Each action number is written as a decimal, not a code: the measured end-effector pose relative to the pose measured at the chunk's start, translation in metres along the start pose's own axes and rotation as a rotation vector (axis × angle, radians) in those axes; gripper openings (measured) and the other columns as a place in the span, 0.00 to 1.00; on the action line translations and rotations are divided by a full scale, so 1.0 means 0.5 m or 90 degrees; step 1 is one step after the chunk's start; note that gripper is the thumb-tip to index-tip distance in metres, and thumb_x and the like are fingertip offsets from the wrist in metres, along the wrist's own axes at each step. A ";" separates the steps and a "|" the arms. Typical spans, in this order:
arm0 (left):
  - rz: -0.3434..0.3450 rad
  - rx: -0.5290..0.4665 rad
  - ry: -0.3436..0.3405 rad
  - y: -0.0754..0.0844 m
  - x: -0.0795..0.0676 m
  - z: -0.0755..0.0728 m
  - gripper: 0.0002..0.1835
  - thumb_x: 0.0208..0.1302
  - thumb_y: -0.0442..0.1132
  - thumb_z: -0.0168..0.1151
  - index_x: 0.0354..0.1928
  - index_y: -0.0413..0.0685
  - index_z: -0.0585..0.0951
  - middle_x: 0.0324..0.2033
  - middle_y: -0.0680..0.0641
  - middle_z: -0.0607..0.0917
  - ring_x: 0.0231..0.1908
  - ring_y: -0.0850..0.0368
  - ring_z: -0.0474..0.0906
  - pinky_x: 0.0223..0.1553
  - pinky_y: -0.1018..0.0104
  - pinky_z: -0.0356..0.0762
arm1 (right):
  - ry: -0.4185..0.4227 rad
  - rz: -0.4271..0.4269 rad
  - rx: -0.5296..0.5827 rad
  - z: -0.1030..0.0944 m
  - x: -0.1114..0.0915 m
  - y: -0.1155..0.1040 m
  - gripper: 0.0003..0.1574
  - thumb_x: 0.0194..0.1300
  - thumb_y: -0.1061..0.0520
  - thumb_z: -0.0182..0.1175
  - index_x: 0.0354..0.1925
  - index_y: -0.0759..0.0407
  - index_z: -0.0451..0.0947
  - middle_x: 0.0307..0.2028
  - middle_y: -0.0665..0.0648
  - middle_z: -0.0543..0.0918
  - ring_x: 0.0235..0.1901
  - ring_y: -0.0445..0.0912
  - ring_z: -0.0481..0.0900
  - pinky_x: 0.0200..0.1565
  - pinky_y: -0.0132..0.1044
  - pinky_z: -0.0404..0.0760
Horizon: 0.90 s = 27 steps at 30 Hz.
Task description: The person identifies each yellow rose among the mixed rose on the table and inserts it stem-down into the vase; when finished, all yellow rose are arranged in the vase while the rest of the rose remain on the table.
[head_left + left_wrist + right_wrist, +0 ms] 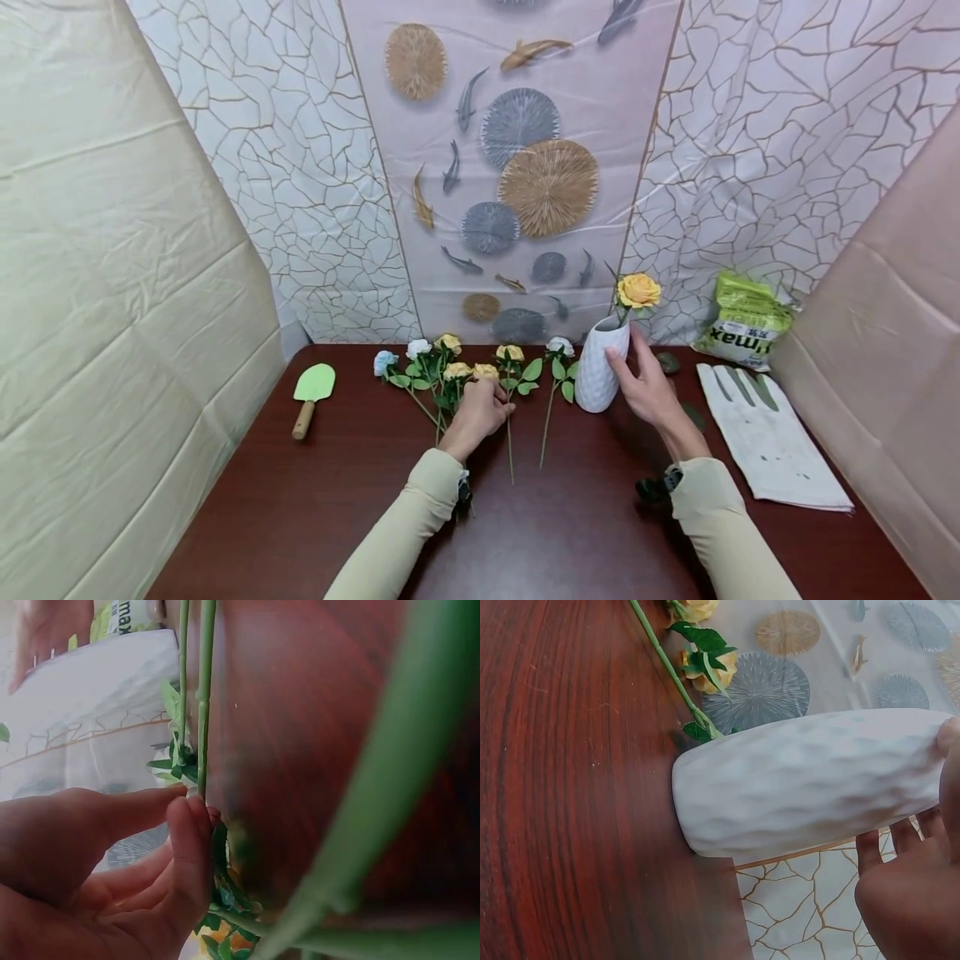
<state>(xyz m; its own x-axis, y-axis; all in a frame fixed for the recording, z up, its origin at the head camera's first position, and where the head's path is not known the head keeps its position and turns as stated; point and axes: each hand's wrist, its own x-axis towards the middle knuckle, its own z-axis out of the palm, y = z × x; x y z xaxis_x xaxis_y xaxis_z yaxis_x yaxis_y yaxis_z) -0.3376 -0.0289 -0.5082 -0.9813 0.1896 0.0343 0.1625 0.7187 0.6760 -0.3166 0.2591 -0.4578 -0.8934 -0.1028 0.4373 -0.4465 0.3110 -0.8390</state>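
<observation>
With the thumb on the near side, my right hand point(647, 387) grips the upper part of a textured white vase point(596, 375), whose base rests on the table in the right wrist view. One yellow rose point(639, 290) stands in the vase, leaning right. My left hand point(477, 410) is among the flowers lying to the left. Its thumb and index finger pinch a green stem point(203, 727) in the left wrist view, that of a yellow rose point(510, 353). Right of it lies a white rose point(559, 347). More yellow roses point(457, 371) lie left of this hand, partly overlapping.
A white rose point(417, 348) and a blue rose point(385, 362) lie left of the yellow ones. Farther left is a green trowel point(313, 383) with a wooden handle. On the right are a green bag point(744, 321) and white gloves point(772, 442). Patterned cloth hangs behind the table.
</observation>
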 end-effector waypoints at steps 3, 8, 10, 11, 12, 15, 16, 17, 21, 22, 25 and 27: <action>-0.017 0.013 -0.014 0.009 0.001 0.003 0.10 0.62 0.40 0.72 0.40 0.42 0.82 0.27 0.49 0.86 0.22 0.62 0.81 0.26 0.68 0.79 | 0.001 0.000 0.005 -0.001 -0.002 0.000 0.42 0.78 0.56 0.51 0.79 0.62 0.44 0.75 0.66 0.61 0.70 0.55 0.64 0.57 0.17 0.71; -0.043 0.009 -0.067 0.017 0.007 0.004 0.10 0.62 0.39 0.73 0.39 0.42 0.83 0.17 0.52 0.85 0.19 0.60 0.84 0.28 0.66 0.83 | 0.006 0.003 0.008 0.000 -0.005 0.001 0.42 0.78 0.55 0.51 0.79 0.62 0.44 0.75 0.65 0.61 0.70 0.51 0.64 0.57 0.17 0.71; -0.045 0.011 -0.078 0.018 0.011 0.002 0.09 0.61 0.40 0.73 0.38 0.42 0.85 0.15 0.53 0.85 0.20 0.61 0.84 0.32 0.64 0.85 | 0.006 0.003 0.012 0.001 -0.004 0.001 0.41 0.78 0.54 0.51 0.79 0.63 0.45 0.74 0.65 0.62 0.69 0.52 0.65 0.58 0.18 0.71; -0.045 0.012 -0.079 0.019 0.013 0.000 0.09 0.61 0.40 0.73 0.38 0.43 0.86 0.15 0.54 0.85 0.20 0.61 0.84 0.35 0.64 0.85 | 0.004 0.002 0.014 0.002 -0.003 0.001 0.41 0.79 0.54 0.51 0.79 0.63 0.45 0.74 0.66 0.62 0.70 0.52 0.65 0.58 0.17 0.71; -0.048 0.005 -0.081 0.019 0.014 -0.002 0.09 0.61 0.40 0.73 0.38 0.43 0.87 0.15 0.54 0.85 0.20 0.62 0.84 0.36 0.63 0.86 | 0.001 0.002 0.016 0.003 -0.002 0.000 0.42 0.79 0.54 0.50 0.79 0.63 0.44 0.75 0.65 0.61 0.70 0.53 0.64 0.58 0.17 0.70; -0.057 -0.014 -0.072 0.023 0.016 -0.011 0.09 0.61 0.41 0.73 0.39 0.44 0.88 0.15 0.55 0.86 0.20 0.63 0.85 0.40 0.62 0.87 | 0.002 -0.006 0.021 0.006 0.005 0.020 0.42 0.79 0.54 0.51 0.80 0.58 0.44 0.76 0.64 0.60 0.72 0.54 0.62 0.59 0.16 0.69; -0.060 -0.021 -0.069 0.025 0.016 -0.014 0.08 0.62 0.41 0.73 0.38 0.44 0.88 0.15 0.55 0.86 0.20 0.62 0.85 0.41 0.62 0.86 | 0.003 -0.007 0.022 0.006 0.007 0.030 0.42 0.79 0.54 0.51 0.80 0.56 0.44 0.76 0.63 0.59 0.73 0.54 0.61 0.59 0.15 0.68; -0.060 -0.032 -0.065 0.028 0.015 -0.017 0.08 0.62 0.41 0.73 0.38 0.45 0.88 0.15 0.55 0.86 0.21 0.61 0.86 0.42 0.62 0.87 | 0.007 -0.009 0.021 0.006 0.009 0.041 0.42 0.79 0.53 0.51 0.80 0.53 0.44 0.77 0.61 0.58 0.74 0.53 0.60 0.60 0.15 0.66; -0.036 -0.074 -0.043 0.036 0.014 -0.030 0.07 0.63 0.41 0.72 0.37 0.46 0.86 0.17 0.55 0.87 0.23 0.57 0.88 0.39 0.66 0.86 | 0.021 -0.019 0.014 0.004 0.010 0.065 0.41 0.79 0.53 0.51 0.80 0.50 0.45 0.77 0.62 0.59 0.74 0.51 0.59 0.61 0.14 0.64; -0.028 -0.092 -0.036 0.039 0.014 -0.034 0.07 0.63 0.41 0.72 0.37 0.46 0.85 0.18 0.54 0.87 0.24 0.56 0.89 0.37 0.67 0.86 | 0.020 -0.022 0.015 0.004 0.009 0.061 0.41 0.79 0.54 0.50 0.80 0.52 0.44 0.77 0.64 0.58 0.74 0.52 0.59 0.61 0.14 0.64; 0.010 -0.146 -0.004 0.048 0.014 -0.050 0.07 0.64 0.40 0.71 0.39 0.44 0.85 0.22 0.52 0.89 0.26 0.52 0.89 0.30 0.67 0.86 | 0.015 -0.032 0.025 0.004 0.003 0.036 0.41 0.78 0.57 0.50 0.79 0.61 0.45 0.75 0.69 0.60 0.72 0.56 0.61 0.61 0.16 0.66; 0.035 -0.182 0.023 0.057 0.016 -0.061 0.07 0.64 0.40 0.71 0.40 0.44 0.85 0.24 0.51 0.89 0.26 0.51 0.89 0.27 0.67 0.85 | 0.012 -0.029 0.031 0.004 0.000 0.020 0.40 0.78 0.58 0.51 0.79 0.64 0.45 0.75 0.70 0.59 0.73 0.57 0.60 0.61 0.17 0.66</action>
<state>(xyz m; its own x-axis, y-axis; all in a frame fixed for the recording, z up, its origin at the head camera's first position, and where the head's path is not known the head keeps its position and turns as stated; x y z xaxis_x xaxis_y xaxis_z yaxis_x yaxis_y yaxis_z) -0.3438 -0.0273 -0.4662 -0.9756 0.1954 0.0998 0.1852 0.4897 0.8520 -0.3211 0.2603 -0.4669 -0.8710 -0.0976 0.4816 -0.4894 0.2600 -0.8324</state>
